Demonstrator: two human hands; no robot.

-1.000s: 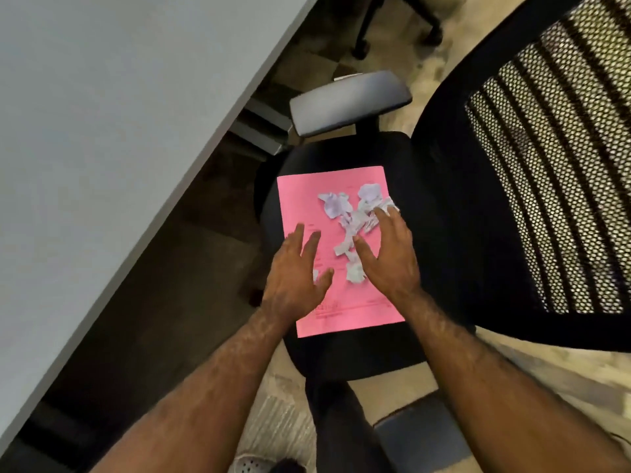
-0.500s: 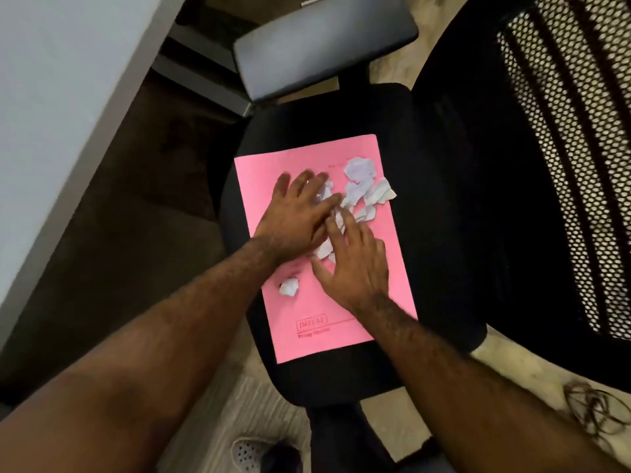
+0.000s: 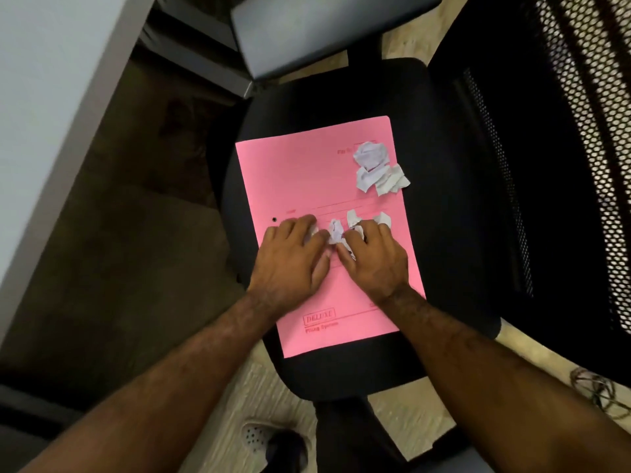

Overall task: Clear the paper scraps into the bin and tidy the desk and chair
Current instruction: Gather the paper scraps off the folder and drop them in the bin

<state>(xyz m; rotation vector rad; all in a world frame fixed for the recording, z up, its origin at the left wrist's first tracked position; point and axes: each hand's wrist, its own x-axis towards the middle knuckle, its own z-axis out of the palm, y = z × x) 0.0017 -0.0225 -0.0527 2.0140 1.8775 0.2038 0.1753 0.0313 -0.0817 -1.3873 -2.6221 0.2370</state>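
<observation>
A pink file folder (image 3: 307,172) lies flat on the black seat (image 3: 440,213) of an office chair. White crumpled paper scraps are on it in two groups. One clump (image 3: 374,167) sits near the folder's far right corner, untouched. Several smaller scraps (image 3: 336,230) lie mid-folder between my fingers. My left hand (image 3: 290,261) and my right hand (image 3: 374,259) rest palm down side by side on the folder, fingers curled around those scraps and cupping them together. No bin is in view.
A grey desk (image 3: 44,97) runs along the left edge. The chair's grey armrest (image 3: 307,25) is at the top, its black mesh backrest (image 3: 573,165) on the right. A sandalled foot (image 3: 269,442) and tangled cables (image 3: 597,387) are on the floor.
Both hands slid back toward me down the folder, raking several scraps with them. A clump stayed behind at the far right corner. The view moved closer over the chair.
</observation>
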